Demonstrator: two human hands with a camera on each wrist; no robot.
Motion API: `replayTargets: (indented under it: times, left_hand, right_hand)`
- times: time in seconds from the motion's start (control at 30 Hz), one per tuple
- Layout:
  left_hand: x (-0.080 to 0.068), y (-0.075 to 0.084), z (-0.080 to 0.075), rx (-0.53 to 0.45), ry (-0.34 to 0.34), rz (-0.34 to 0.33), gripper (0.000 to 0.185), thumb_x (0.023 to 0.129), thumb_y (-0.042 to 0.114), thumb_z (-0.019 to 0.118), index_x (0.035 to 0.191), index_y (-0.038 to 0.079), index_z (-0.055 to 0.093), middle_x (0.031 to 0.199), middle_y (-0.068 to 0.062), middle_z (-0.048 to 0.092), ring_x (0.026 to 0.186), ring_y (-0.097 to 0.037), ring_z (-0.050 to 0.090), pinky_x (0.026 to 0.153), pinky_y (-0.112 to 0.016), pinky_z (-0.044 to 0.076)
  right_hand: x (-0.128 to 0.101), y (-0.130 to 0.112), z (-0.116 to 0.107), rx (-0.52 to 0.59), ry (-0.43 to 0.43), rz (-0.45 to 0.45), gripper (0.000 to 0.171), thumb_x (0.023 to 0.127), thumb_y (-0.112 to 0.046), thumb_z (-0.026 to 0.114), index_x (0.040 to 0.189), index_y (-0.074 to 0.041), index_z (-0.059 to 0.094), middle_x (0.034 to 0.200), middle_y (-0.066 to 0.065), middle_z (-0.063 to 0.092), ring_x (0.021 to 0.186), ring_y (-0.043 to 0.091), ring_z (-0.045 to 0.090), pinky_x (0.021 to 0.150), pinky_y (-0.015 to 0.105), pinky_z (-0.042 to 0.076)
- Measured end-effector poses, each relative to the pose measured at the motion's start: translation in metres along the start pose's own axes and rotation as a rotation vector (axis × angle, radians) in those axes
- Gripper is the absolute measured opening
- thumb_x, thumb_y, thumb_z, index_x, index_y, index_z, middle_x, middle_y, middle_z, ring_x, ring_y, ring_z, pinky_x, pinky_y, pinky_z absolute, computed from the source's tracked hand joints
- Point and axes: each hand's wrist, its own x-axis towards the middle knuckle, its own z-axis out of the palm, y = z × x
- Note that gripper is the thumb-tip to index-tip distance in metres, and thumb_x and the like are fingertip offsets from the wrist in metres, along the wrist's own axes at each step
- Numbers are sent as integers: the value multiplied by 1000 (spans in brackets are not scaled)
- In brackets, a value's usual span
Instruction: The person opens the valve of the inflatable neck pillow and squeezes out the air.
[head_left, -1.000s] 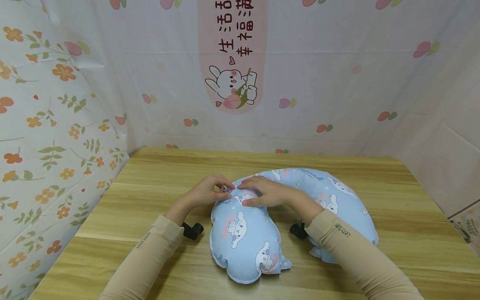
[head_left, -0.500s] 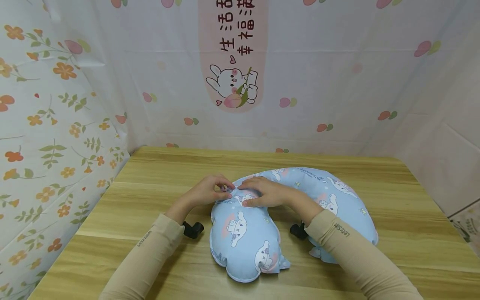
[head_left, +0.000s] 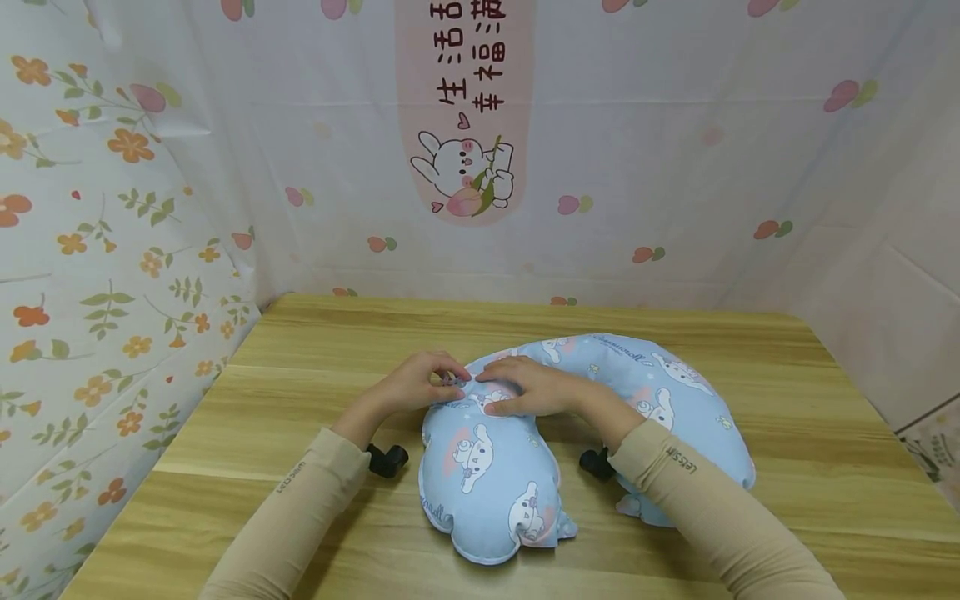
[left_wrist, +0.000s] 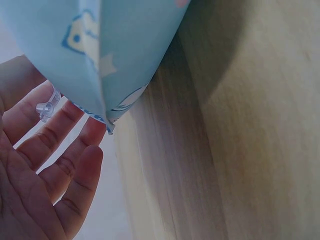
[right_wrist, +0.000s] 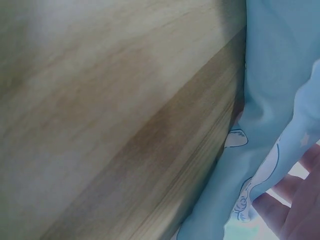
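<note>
Lying on the wooden worktop (head_left: 315,350), a light blue U-shaped neck pillow (head_left: 675,400) printed with cartoon dogs curves from the 6 o'clock edge round toward 3 o'clock. The left hand (head_left: 408,385) meets its upper left bend, fingertips curled and pinching a small clear valve (left_wrist: 46,109) at the pillow's seam. The right hand (head_left: 536,387) rests just beside it at 3 o'clock, fingers laid nearly flat and pressing the fabric, its grip holding nothing. Floral and cartoon-printed sheets (head_left: 120,208) wall the worktop.
</note>
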Motion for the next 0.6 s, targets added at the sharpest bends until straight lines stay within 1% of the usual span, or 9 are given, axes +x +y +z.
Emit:
replayTargets:
  times: [0.17,0.33,0.6]
  left_hand:
    - [0,-2,1,-6,-6,-6,23,91,13,71,114,8,73,112,-7,69,99,-20,57,83,-28,51]
    - [0,-4,2,-9,-4,-12,23,91,13,71,114,8,72,110,-6,69,99,-20,58,83,-28,52]
    - [1,-5,2,-14,-16,-15,23,92,13,71,114,8,72,113,-7,69,102,-22,57,87,-32,52]
  right_hand:
    - [0,1,2,3,-8,6,58,97,-42,60,145,-12,51,153,13,45,147,36,32,119,60,25]
    - [0,0,3,10,-9,14,58,96,-42,61,145,-12,50,153,12,45,148,36,31,120,60,24]
    - [2,2,4,19,-8,19,58,96,-41,61,145,-12,50,154,12,45,148,36,30,120,60,23]
